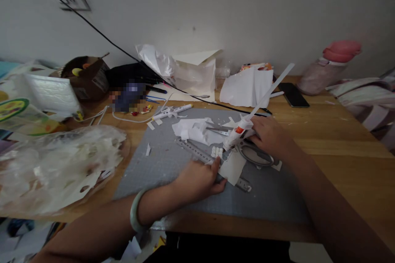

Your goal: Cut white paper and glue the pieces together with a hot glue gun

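Note:
My right hand point(268, 136) is closed around a white hot glue gun point(240, 133) with an orange trigger and a long clear glue stick point(271, 87) sticking out of its back. The nozzle points down at a row of small white blocks point(217, 151) on a grey cutting mat point(173, 164). My left hand point(199, 179) rests on the mat with its fingers pressed on a white paper piece point(232, 168) and a metal ruler point(197, 153) beside the blocks. A pale green bangle point(135, 214) circles my left wrist.
Scissors point(256, 154) lie under my right hand. Crumpled white paper point(193, 130) and a craft knife point(173, 111) lie on the mat's far side. A plastic bag of scraps point(52, 164) fills the left. A phone point(293, 94), a pink bottle point(327, 68) and a black cable point(101, 35) lie further back.

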The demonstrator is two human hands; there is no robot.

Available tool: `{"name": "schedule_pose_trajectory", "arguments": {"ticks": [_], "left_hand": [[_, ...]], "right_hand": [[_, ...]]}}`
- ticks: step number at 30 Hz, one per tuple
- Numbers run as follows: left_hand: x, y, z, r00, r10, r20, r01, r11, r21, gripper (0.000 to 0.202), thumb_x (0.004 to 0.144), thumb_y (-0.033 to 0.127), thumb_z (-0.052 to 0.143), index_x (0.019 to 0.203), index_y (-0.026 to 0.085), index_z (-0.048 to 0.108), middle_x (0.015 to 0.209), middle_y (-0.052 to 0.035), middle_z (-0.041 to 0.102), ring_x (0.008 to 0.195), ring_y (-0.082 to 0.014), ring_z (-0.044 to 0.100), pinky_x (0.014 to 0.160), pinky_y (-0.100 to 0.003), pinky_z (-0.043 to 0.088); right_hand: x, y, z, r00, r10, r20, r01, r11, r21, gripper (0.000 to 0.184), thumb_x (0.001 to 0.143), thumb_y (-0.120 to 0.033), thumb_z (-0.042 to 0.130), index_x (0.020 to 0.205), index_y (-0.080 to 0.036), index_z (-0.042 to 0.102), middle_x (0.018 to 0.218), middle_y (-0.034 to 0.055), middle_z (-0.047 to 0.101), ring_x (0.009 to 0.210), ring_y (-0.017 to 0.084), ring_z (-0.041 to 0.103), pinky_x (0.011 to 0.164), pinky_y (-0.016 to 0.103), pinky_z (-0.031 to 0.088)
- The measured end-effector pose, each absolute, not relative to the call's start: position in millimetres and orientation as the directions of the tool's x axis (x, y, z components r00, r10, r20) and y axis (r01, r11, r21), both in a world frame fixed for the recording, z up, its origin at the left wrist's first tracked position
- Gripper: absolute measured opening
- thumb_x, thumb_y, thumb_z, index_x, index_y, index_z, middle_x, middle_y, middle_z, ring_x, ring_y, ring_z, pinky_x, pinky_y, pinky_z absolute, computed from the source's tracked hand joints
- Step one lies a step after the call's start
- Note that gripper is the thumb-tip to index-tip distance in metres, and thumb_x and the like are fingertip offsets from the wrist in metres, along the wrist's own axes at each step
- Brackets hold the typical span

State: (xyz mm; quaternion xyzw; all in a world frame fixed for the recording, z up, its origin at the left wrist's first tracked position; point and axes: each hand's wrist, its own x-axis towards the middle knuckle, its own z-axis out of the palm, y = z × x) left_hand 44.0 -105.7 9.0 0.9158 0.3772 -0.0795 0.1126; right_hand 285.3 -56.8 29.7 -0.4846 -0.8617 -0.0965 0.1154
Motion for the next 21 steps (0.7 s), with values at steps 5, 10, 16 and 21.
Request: {"name": "schedule_pose_trajectory", "arguments": {"ticks": [5, 10, 16, 21], "left_hand": [[43.8, -105.8, 10.1, 0.699, 0.679, -0.224, 0.713, -0.685, 0.151, 0.056, 0.088, 0.046, 0.043, 0.129, 0.008, 0.045, 0.077, -0.0125, 0.072, 0.066, -0.0256, 0.069, 0.057, -0.033, 0.052], [43.7, -105.9, 10.2, 0.704, 0.675, -0.222, 0.708, -0.689, 0.153, 0.056, 0.087, 0.045, 0.043, 0.129, 0.007, 0.046, 0.077, -0.0125, 0.072, 0.065, -0.0257, 0.069, 0.056, -0.032, 0.052], [43.7, -106.2, 9.6, 0.705, 0.675, -0.217, 0.708, -0.69, 0.151, 0.057, 0.088, 0.045, 0.043, 0.129, 0.006, 0.046, 0.077, -0.0138, 0.072, 0.065, -0.0278, 0.069, 0.056, -0.035, 0.052], [43.8, -106.1, 11.1, 0.702, 0.672, -0.235, 0.709, -0.691, 0.144, 0.057, 0.088, 0.045, 0.044, 0.13, 0.008, 0.045, 0.078, -0.0124, 0.072, 0.067, -0.0255, 0.069, 0.058, -0.032, 0.052]], "right_hand": [[284.3, -57.4, 29.4, -0.511, 0.81, 0.287, 0.853, 0.519, 0.054, 0.018, 0.079, -0.015, 0.051, 0.095, -0.015, 0.061, 0.096, 0.0118, 0.069, 0.089, 0.026, 0.063, 0.076, 0.039, 0.05], [283.5, -57.9, 30.7, -0.496, 0.83, 0.256, 0.861, 0.508, 0.023, 0.019, 0.079, -0.015, 0.051, 0.095, -0.016, 0.061, 0.098, 0.012, 0.069, 0.09, 0.027, 0.063, 0.076, 0.039, 0.049], [285.0, -55.7, 29.5, -0.494, 0.834, 0.247, 0.866, 0.498, 0.051, 0.017, 0.08, -0.016, 0.049, 0.092, -0.016, 0.061, 0.095, 0.0113, 0.069, 0.089, 0.026, 0.062, 0.076, 0.038, 0.047], [284.8, -54.6, 28.9, -0.475, 0.838, 0.268, 0.877, 0.477, 0.063, 0.017, 0.08, -0.016, 0.05, 0.093, -0.014, 0.061, 0.094, 0.0132, 0.068, 0.089, 0.027, 0.061, 0.076, 0.037, 0.046]]}}
